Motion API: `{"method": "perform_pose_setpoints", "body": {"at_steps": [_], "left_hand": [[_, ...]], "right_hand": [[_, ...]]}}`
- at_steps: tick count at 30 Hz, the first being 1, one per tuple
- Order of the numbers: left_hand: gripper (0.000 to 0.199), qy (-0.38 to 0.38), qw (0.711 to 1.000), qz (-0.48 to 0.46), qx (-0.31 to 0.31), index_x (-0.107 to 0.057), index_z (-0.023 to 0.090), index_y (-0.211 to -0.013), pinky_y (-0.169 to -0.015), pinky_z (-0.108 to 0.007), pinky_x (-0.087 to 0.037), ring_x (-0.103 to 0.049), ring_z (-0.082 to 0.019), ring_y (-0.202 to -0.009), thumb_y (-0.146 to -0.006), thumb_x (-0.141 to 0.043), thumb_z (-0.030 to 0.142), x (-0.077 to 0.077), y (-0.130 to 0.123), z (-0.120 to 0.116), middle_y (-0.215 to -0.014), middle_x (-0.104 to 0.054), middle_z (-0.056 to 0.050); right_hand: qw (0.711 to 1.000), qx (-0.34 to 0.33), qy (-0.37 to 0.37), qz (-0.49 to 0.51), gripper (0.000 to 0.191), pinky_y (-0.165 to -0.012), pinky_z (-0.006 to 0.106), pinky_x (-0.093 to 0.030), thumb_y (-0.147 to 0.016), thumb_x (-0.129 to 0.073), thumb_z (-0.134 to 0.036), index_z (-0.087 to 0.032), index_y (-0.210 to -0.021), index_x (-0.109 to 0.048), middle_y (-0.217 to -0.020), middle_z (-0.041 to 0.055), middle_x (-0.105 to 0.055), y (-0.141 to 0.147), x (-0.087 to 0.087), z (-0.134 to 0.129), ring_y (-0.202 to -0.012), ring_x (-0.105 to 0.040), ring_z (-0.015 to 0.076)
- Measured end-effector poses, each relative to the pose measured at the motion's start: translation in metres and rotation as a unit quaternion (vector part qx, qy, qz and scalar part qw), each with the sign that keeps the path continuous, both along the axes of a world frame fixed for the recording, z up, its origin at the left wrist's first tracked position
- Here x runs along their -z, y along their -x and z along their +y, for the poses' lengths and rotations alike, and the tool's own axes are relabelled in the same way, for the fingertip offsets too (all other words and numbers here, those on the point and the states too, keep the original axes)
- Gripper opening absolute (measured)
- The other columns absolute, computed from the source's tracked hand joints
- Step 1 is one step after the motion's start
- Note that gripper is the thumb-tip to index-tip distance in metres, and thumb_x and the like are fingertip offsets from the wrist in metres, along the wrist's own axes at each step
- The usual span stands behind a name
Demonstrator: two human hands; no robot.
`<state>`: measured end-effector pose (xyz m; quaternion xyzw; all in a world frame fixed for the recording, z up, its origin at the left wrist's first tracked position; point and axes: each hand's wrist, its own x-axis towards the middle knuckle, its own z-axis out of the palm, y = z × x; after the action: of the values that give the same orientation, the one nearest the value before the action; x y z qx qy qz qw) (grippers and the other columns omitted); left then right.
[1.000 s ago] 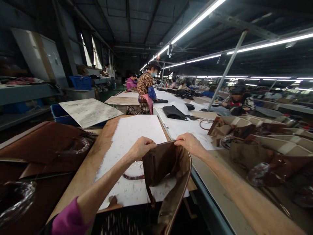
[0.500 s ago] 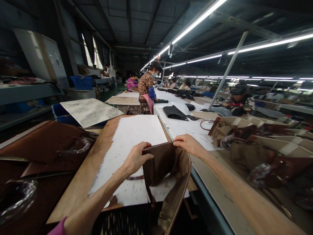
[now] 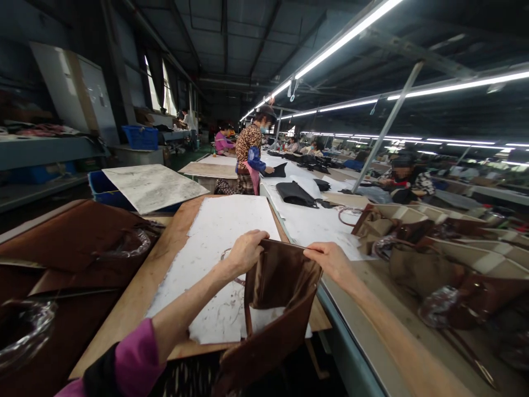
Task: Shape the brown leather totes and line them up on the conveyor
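Note:
A brown bag (image 3: 275,342) hangs between my hands at the near edge of the paper-covered board, its mouth spread and its brown lining showing. My left hand (image 3: 247,253) is closed on the rim at the far left corner. At the far right corner, my right hand (image 3: 330,259) pinches the same rim between thumb and fingers. Beyond my left hand, part of a round handle (image 3: 226,253) shows against the white paper (image 3: 235,215). The lower end of the bag drops below the board's edge into shadow.
Brown bag pieces with plastic-wrapped handles (image 3: 78,237) lie at the left. More brown and beige bags (image 3: 446,264) stand in rows on the right-hand table. A co-worker (image 3: 249,149) stands ahead by the long table, near folded black pieces (image 3: 295,193). A slanted pole (image 3: 388,127) rises at the right.
The bag has turned, so its near brown side now shows and its mouth looks squarer. Both hands have shifted slightly right, still on the rim. The co-worker ahead has lifted a black piece.

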<state>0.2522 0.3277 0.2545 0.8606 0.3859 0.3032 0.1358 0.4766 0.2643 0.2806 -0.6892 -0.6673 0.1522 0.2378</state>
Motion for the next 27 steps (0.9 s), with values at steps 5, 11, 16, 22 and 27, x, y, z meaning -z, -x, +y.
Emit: {"method": "perform_pose_setpoints", "body": {"at_steps": [5,11,16,22,27], "left_hand": [[0.023,-0.100,0.994,0.034,-0.017,-0.055,0.020,-0.094,-0.084,-0.026,-0.039,-0.049,-0.016,-0.094,-0.076,-0.043,0.012,0.007,-0.009,-0.017,-0.099,-0.057,-0.002],[0.010,-0.132,0.987,0.075,-0.043,-0.052,0.018,-0.082,-0.075,-0.027,-0.040,-0.052,-0.016,-0.082,-0.079,-0.042,0.015,0.002,-0.017,-0.028,-0.085,-0.058,-0.002],[0.008,-0.104,0.992,0.055,-0.040,-0.050,0.018,-0.082,-0.070,-0.025,-0.041,-0.053,-0.015,-0.080,-0.078,-0.044,0.014,0.003,-0.020,-0.030,-0.085,-0.058,-0.001],[0.013,-0.091,0.996,0.014,-0.015,-0.057,0.017,-0.076,-0.084,-0.029,-0.039,-0.052,-0.017,-0.092,-0.078,-0.044,0.013,0.006,-0.021,-0.033,-0.099,-0.058,-0.004],[0.010,-0.022,0.997,-0.021,0.066,-0.060,0.016,-0.064,-0.082,-0.026,-0.040,-0.052,-0.015,-0.089,-0.071,-0.053,0.013,-0.001,-0.016,-0.035,-0.098,-0.058,-0.002]], "right_hand": [[0.999,0.035,-0.026,-0.003,0.025,-0.049,0.023,-0.027,-0.071,-0.047,-0.037,-0.019,-0.063,-0.063,-0.051,-0.0023,-0.052,0.007,0.005,-0.006,-0.053,-0.045,0.0127],[0.998,0.044,-0.047,0.000,0.023,-0.053,0.023,-0.030,-0.071,-0.047,-0.034,-0.021,-0.065,-0.064,-0.057,-0.0011,-0.058,0.011,0.002,-0.013,-0.058,-0.049,0.0141],[0.997,0.053,-0.058,-0.018,0.023,-0.051,0.023,-0.028,-0.072,-0.046,-0.034,-0.021,-0.065,-0.064,-0.055,-0.0009,-0.056,0.015,0.001,-0.018,-0.056,-0.048,0.0136],[0.997,0.051,-0.055,-0.030,0.024,-0.049,0.023,-0.026,-0.072,-0.046,-0.035,-0.020,-0.063,-0.063,-0.052,-0.0014,-0.052,0.012,0.002,-0.015,-0.053,-0.044,0.0123],[0.997,0.051,-0.031,-0.038,0.022,-0.047,0.023,-0.024,-0.070,-0.048,-0.036,-0.020,-0.058,-0.059,-0.049,-0.0028,-0.047,0.010,0.000,-0.011,-0.050,-0.042,0.0115]]}}
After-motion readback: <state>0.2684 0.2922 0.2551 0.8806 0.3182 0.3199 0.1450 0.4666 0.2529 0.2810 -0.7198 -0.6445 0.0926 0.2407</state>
